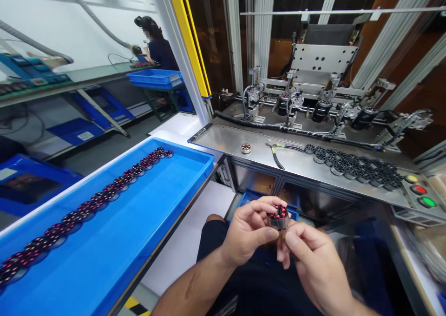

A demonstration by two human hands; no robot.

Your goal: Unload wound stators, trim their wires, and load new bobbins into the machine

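Above my lap, my left hand (244, 232) grips a small round motor stator (278, 219) with red windings between thumb and fingers. Just below and to the right of it, my right hand (318, 258) has its thumb and forefinger pinched together close to the stator's lower edge. Whatever may be in that pinch is too small to make out. On the metal ledge ahead lies another stator (245, 148) with copper-coloured windings. Beside it are cutting pliers (276, 154) with spread handles. Further right stand several black round parts (355, 167), packed close together.
At left, a blue tray (149, 232) holds a long row of wound stators (101, 200). Behind the ledge stands a machine (324, 58) with several stations. Push buttons (420, 189) sit at the ledge's right end. A yellow upright bar (190, 39) borders the machine. Another person (158, 46) works in the background.
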